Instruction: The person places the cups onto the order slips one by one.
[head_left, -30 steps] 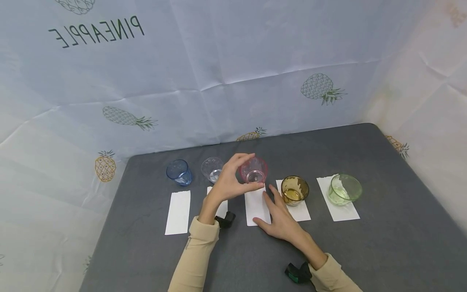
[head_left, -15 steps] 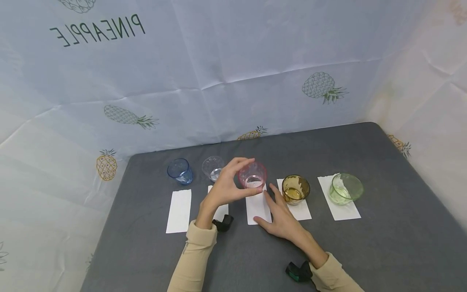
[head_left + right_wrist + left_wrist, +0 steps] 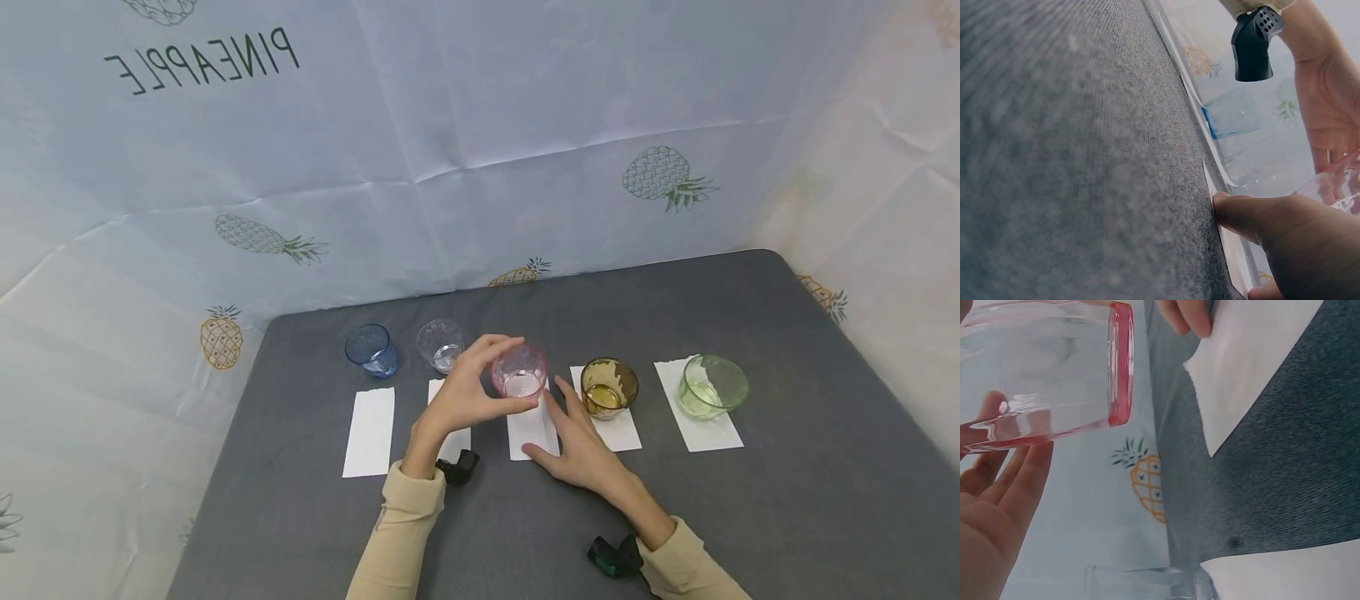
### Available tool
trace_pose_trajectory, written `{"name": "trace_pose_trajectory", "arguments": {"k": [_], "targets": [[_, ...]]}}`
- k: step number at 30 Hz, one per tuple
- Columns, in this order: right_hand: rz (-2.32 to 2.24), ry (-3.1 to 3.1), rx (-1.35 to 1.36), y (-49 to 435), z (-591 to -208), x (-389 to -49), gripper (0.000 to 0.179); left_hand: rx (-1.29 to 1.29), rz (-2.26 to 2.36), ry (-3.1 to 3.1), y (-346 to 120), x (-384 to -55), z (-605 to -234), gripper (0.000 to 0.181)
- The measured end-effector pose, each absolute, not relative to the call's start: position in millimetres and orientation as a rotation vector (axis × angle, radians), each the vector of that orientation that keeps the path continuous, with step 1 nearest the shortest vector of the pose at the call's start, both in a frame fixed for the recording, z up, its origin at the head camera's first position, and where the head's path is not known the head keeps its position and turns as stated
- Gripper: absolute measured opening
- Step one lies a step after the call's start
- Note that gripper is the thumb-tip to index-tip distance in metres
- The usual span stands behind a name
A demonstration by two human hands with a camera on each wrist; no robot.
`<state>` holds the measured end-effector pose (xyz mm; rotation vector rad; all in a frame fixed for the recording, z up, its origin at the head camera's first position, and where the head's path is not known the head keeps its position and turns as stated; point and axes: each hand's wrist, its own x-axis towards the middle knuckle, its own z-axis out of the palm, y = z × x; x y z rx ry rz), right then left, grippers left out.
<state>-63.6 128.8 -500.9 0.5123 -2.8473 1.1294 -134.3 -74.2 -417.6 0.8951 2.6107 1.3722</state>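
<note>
My left hand (image 3: 467, 393) holds a pink-tinted glass (image 3: 520, 372) between thumb and fingers, upright over the far end of the middle white paper strip (image 3: 532, 435). In the left wrist view, a gap shows between the thick pink base (image 3: 1121, 365) and the grey tabletop. My right hand (image 3: 583, 450) lies low with spread fingers, its thumb (image 3: 1241, 215) and fingertips resting at that strip's edges. Just beyond the right hand stands an amber glass (image 3: 608, 388) on its own strip.
A blue glass (image 3: 372, 351) and a clear glass (image 3: 440, 344) stand at the back left, behind two more paper strips. On the right, a green glass (image 3: 711, 387) stands on a strip. A patterned white curtain (image 3: 450, 150) borders the grey table (image 3: 517, 533).
My left hand has brought the pink glass nearer to me and lower over the middle strip. The right hand stays in place.
</note>
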Motion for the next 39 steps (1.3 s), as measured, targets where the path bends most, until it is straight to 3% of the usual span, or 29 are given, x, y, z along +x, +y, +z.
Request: {"name": "trace_pose_trajectory", "arguments": {"k": [39], "targets": [[1.172,-2.842,0.49,130,-503,-66,0.087,0.886,1.376,2.529,-69,-131,-448,0.076]]}}
